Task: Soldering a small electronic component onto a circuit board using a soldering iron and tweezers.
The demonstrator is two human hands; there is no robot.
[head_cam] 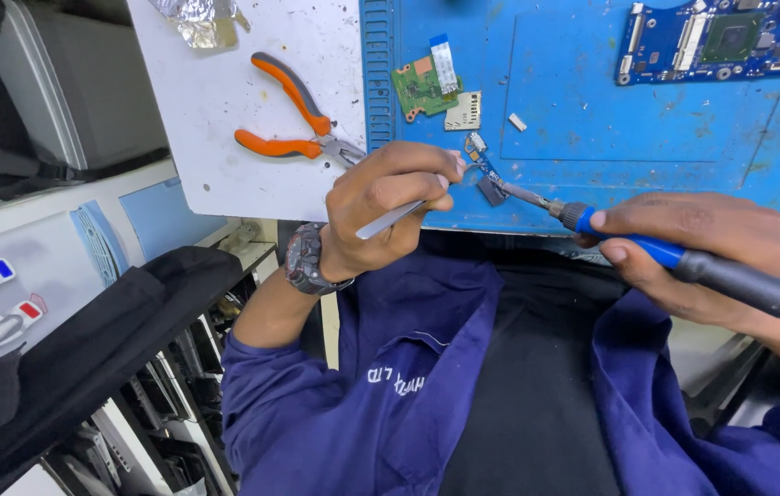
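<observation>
Blue matting (647, 129) covers the right part of the workbench, with a white board (224, 119) lying just left of it. At the near edge of the mat, the left hand (388, 204) is closed around metal tweezers (392, 219), whose tips reach to a small blue circuit strip (482, 167) held just above the mat edge. The right hand (684, 248) is wrapped tight on the blue-and-black handle of a soldering iron (674, 257), its fingers curled round the grip, and the iron's metal tip touches the near end of that same strip. A dark wristwatch (305, 259) sits on the left wrist, and both arms wear dark blue sleeves. Farther back on the mat lie a small green circuit board (419, 89) with a pale ribbon cable, a silver metal shield (463, 112) beside it, and a large blue mainboard (729, 37) at the far right. Orange-handled pliers (291, 115) rest on the white board, and crumpled foil (199, 18) lies at its far edge.
</observation>
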